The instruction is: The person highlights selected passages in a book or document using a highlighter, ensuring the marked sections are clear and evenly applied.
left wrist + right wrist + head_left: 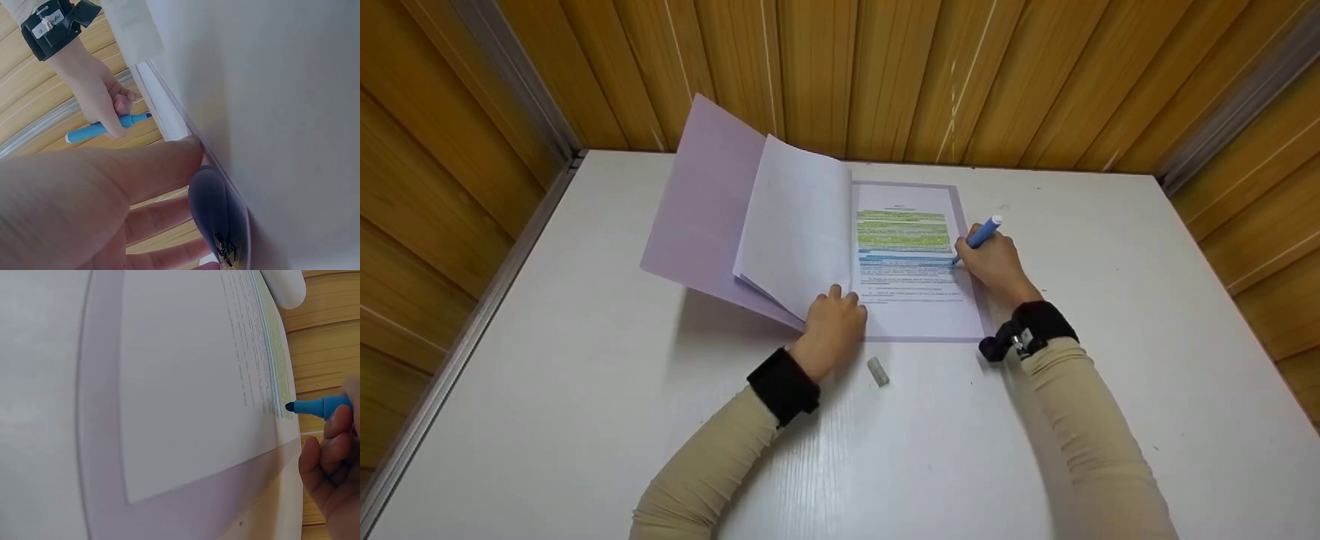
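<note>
An open lilac folder (705, 202) lies on the white table (585, 375), its printed page (911, 292) marked with green and blue highlighted lines. My right hand (997, 262) grips a blue highlighter (982, 234), tip at the right end of a blue line; the highlighter (320, 406) and its tip show in the right wrist view, and the highlighter (107, 128) also in the left wrist view. My left hand (834, 322) rests on the folder's lower edge by the lifted pages (799, 225). How its fingers lie is unclear.
A small grey cap (877, 371) lies on the table between my forearms. Wooden slat walls (885, 75) close in the table at the back and both sides.
</note>
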